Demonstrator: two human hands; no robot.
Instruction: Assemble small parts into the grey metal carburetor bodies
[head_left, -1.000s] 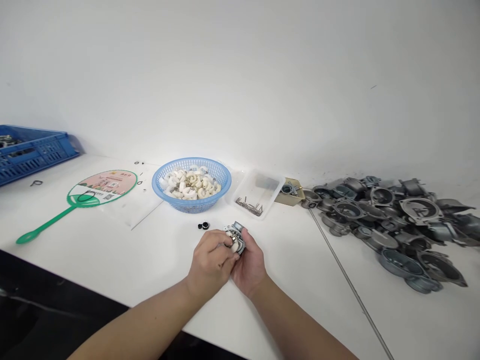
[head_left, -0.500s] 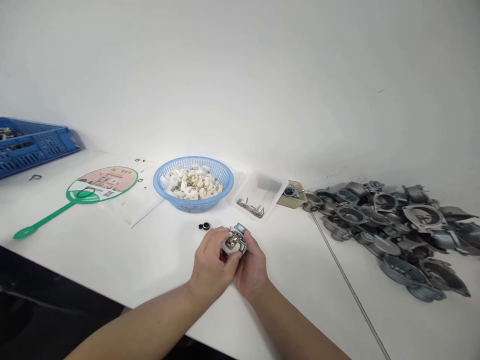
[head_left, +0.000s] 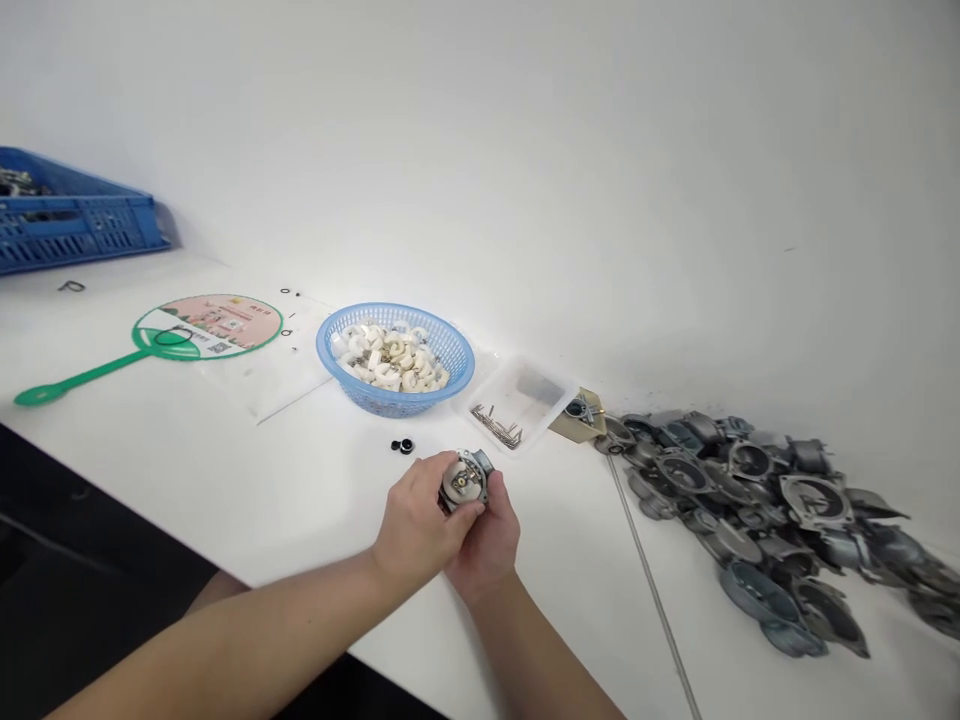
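Both hands hold a metal carburetor body (head_left: pixel 481 462) above the white table. A white float (head_left: pixel 459 492) sits in its open side, with a small brass piece at the centre. My left hand (head_left: pixel 417 515) is closed on the left edge, its thumb along the lower rim. From the right and below, my right hand (head_left: pixel 491 535) wraps round the body; some of its fingers are hidden. Two small black round parts (head_left: pixel 403 446) lie on the table just beyond my left hand.
Behind stands a blue basket (head_left: pixel 395 409) of white C-shaped floats. Next to it are a clear tray (head_left: pixel 536 400) with metal pins and a small yellowish box (head_left: pixel 581 425). Many grey castings (head_left: pixel 750 500) are heaped right. A green-handled fan (head_left: pixel 217 325) and blue crate (head_left: pixel 82 225) lie left.
The view has tilted and shifted a little. The white float now lies flatter across the carburetor's opening and shows more fully. Both hands keep their hold.
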